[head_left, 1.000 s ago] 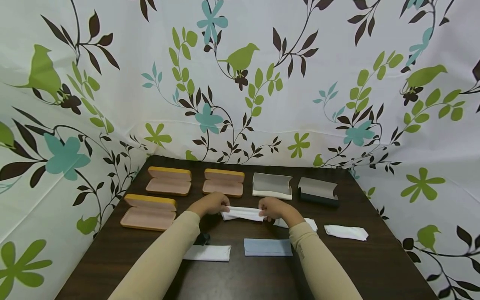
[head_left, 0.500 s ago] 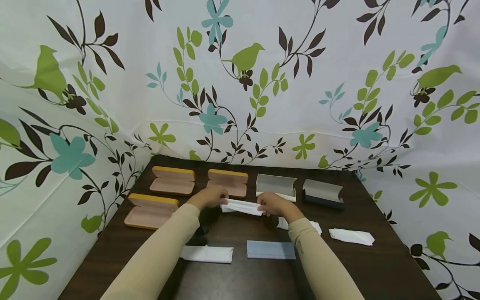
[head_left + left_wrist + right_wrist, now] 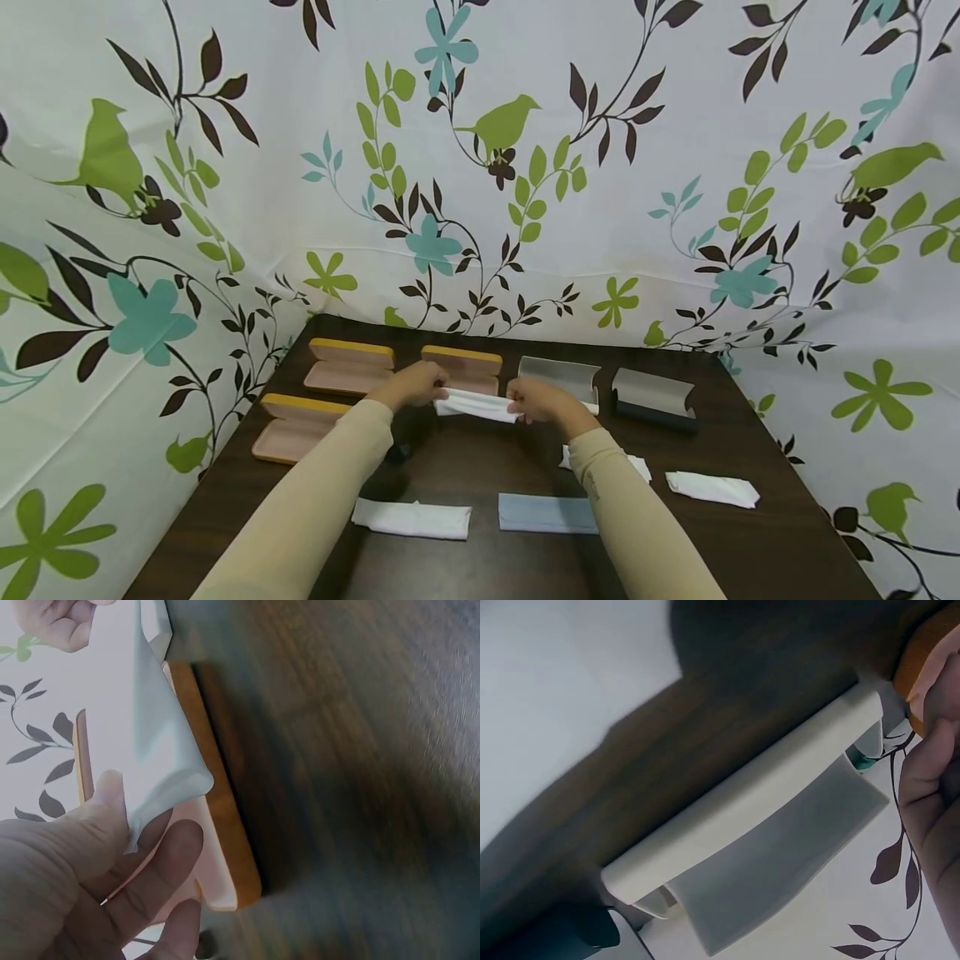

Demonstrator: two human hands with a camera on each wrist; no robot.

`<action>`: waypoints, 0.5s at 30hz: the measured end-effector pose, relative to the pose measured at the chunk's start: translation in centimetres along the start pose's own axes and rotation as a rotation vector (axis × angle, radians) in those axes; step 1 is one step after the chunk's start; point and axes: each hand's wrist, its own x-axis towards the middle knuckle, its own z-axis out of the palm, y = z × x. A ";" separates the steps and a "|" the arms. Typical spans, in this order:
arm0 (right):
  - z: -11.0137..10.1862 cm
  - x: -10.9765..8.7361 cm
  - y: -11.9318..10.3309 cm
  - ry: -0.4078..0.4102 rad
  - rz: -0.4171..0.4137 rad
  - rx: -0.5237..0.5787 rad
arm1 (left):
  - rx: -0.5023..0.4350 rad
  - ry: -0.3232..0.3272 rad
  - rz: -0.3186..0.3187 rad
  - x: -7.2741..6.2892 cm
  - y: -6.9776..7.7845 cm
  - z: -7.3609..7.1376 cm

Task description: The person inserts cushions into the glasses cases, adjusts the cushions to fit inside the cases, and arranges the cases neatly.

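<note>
A folded white cloth [image 3: 477,406] is stretched between my two hands, raised over the table in front of an open orange glasses case [image 3: 462,360] with pink lining. My left hand [image 3: 414,385] pinches one end; in the left wrist view, the thumb presses the cloth [image 3: 161,742] against the fingers, and the case [image 3: 214,802] lies behind it. The other end is gripped by my right hand [image 3: 534,400], which partly covers an open cream glasses case [image 3: 558,373]. Only part of the right hand [image 3: 934,787] enters the right wrist view, at its right edge.
Two more open orange cases, one at the back left [image 3: 351,367] and one nearer [image 3: 296,429], stand left. An open dark case [image 3: 656,402] is back right. White cloths [image 3: 411,519] [image 3: 712,488] [image 3: 637,467] and a blue folded cloth [image 3: 547,512] lie on the dark table [image 3: 435,567].
Both hands have moved slightly forward and left with the white cloth, from in front of the cases to overlapping the middle orange and cream ones. The head view has shifted a little.
</note>
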 end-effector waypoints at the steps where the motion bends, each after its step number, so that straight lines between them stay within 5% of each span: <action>1: -0.1 0.1 0.0 0.002 -0.002 0.002 | -0.003 0.001 -0.003 0.0 -0.1 -0.1; 15: -0.5 2.4 -0.4 0.114 -0.016 -0.030 | -0.003 0.031 -0.109 0.6 -1.5 -1.7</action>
